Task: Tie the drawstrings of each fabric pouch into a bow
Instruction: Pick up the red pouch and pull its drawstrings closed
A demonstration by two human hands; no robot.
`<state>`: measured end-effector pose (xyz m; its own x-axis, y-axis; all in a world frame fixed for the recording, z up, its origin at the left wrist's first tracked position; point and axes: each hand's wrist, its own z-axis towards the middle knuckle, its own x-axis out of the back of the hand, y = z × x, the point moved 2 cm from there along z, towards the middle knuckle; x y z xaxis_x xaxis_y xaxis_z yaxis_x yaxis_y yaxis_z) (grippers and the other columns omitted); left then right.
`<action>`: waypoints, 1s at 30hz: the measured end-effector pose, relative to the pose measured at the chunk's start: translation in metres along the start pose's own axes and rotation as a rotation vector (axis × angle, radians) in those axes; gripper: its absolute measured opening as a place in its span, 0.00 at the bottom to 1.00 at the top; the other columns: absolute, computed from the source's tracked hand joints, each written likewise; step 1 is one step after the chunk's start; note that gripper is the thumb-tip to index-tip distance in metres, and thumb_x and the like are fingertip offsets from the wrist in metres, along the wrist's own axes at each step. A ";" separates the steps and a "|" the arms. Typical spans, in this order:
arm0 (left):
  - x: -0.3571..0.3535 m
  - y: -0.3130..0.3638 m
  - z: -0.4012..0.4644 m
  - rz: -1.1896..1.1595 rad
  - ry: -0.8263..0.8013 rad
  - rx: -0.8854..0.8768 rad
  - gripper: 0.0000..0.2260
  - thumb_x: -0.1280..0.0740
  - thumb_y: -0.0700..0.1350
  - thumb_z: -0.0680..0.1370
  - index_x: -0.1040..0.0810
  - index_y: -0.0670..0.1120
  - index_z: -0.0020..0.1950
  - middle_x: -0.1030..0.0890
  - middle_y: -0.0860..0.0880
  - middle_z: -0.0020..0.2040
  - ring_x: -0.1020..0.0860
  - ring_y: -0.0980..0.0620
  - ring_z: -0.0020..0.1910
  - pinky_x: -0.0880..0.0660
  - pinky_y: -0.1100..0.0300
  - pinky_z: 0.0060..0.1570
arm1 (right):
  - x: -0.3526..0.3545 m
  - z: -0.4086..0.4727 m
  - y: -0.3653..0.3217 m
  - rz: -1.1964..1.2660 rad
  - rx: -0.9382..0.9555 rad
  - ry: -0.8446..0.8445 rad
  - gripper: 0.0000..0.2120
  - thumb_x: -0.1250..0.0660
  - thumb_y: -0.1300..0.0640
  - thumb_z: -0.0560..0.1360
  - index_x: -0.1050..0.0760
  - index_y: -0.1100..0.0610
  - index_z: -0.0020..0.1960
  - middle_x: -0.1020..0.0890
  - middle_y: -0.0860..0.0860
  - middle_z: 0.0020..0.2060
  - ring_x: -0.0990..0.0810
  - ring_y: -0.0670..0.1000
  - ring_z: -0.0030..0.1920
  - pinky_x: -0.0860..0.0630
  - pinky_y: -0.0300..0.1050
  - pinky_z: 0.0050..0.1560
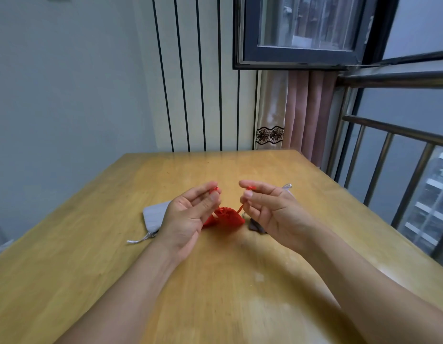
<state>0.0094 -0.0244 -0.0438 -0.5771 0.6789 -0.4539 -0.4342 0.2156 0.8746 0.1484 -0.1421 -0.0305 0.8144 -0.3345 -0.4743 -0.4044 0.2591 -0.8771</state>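
The left hand point(190, 214) pinches the tip of one red drawstring point(216, 189) between thumb and forefinger, palm turned up and the other fingers loosely curled. The right hand point(270, 211) does the same with the other red drawstring point(241, 208), which runs down from its fingertips to the gathered mouth of the red pouch point(224, 218). The pouch lies on the wooden surface point(215, 289) between and just below the two hands, its neck already drawn closed.

The step in hand looks like the start of the bow: both ends are held, well apart, and not yet crossed. To do it well, keep even tension on both cords so the neck stays shut, cross one end over the other close to the pouch, and make the loops of equal length before tightening.

Count: one red pouch with two cords in play. One grey pouch point(154, 218) lies to the left, partly behind the left hand, its pale cord point(141, 239) trailing loose. Behind the right hand a dark piece point(255, 225) and a pale cord end point(287, 186) show, perhaps one or two further pouches; too much is hidden to tell.
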 end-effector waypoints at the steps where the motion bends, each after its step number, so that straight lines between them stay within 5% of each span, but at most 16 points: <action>1: -0.001 0.000 0.000 0.041 -0.014 -0.001 0.17 0.28 0.39 0.68 0.19 0.41 0.57 0.14 0.46 0.50 0.17 0.56 0.46 0.21 0.66 0.49 | -0.002 -0.002 0.000 0.003 -0.011 -0.021 0.14 0.30 0.67 0.70 0.19 0.63 0.55 0.19 0.55 0.39 0.18 0.49 0.42 0.19 0.37 0.48; 8: -0.003 0.002 -0.003 0.383 0.030 -0.146 0.11 0.34 0.50 0.77 0.15 0.46 0.51 0.14 0.50 0.46 0.21 0.61 0.39 0.26 0.68 0.42 | -0.003 -0.003 0.001 -0.152 -0.008 -0.038 0.12 0.27 0.58 0.70 0.16 0.61 0.52 0.17 0.54 0.38 0.17 0.50 0.44 0.21 0.41 0.43; 11: -0.008 0.003 -0.006 0.430 -0.015 -0.156 0.13 0.36 0.49 0.79 0.16 0.43 0.50 0.18 0.48 0.35 0.21 0.56 0.37 0.23 0.65 0.41 | -0.004 -0.003 0.004 -0.444 0.074 0.004 0.17 0.24 0.45 0.65 0.15 0.56 0.46 0.19 0.51 0.36 0.25 0.48 0.35 0.32 0.46 0.37; 13: -0.012 0.000 -0.007 0.460 -0.040 -0.150 0.12 0.36 0.47 0.80 0.16 0.42 0.47 0.26 0.48 0.28 0.28 0.54 0.31 0.27 0.64 0.37 | -0.009 -0.006 0.002 -0.519 0.187 0.024 0.18 0.25 0.45 0.66 0.16 0.61 0.43 0.22 0.50 0.33 0.30 0.44 0.27 0.36 0.45 0.32; 19: -0.019 -0.007 -0.011 0.565 -0.150 -0.111 0.15 0.36 0.50 0.80 0.17 0.39 0.45 0.38 0.47 0.28 0.39 0.52 0.30 0.41 0.62 0.31 | -0.021 -0.014 -0.010 -0.669 0.436 -0.001 0.12 0.30 0.54 0.74 0.18 0.63 0.41 0.16 0.52 0.54 0.22 0.34 0.29 0.31 0.29 0.28; 24: -0.022 -0.016 -0.011 0.524 -0.267 -0.007 0.22 0.39 0.50 0.81 0.25 0.29 0.47 0.38 0.50 0.30 0.40 0.53 0.33 0.40 0.56 0.38 | -0.017 -0.010 -0.002 -0.602 0.336 0.007 0.08 0.30 0.63 0.76 0.18 0.69 0.46 0.17 0.54 0.32 0.24 0.41 0.24 0.30 0.36 0.25; 28: -0.023 -0.018 -0.010 0.347 -0.333 0.115 0.22 0.46 0.54 0.79 0.23 0.37 0.49 0.35 0.51 0.31 0.36 0.53 0.34 0.33 0.61 0.38 | -0.010 -0.006 0.000 -0.618 0.255 0.086 0.08 0.29 0.59 0.76 0.18 0.64 0.45 0.21 0.51 0.26 0.26 0.42 0.23 0.36 0.41 0.27; 30: -0.024 -0.018 -0.011 0.403 -0.333 0.073 0.22 0.40 0.58 0.79 0.21 0.39 0.50 0.36 0.51 0.31 0.37 0.53 0.33 0.35 0.61 0.35 | -0.010 -0.006 0.001 -0.635 0.220 0.086 0.08 0.30 0.58 0.77 0.18 0.63 0.46 0.24 0.47 0.23 0.29 0.41 0.22 0.36 0.40 0.27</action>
<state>0.0232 -0.0523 -0.0505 -0.4320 0.9018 -0.0102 -0.1670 -0.0689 0.9835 0.1371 -0.1435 -0.0271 0.8263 -0.5513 0.1152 0.2427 0.1640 -0.9562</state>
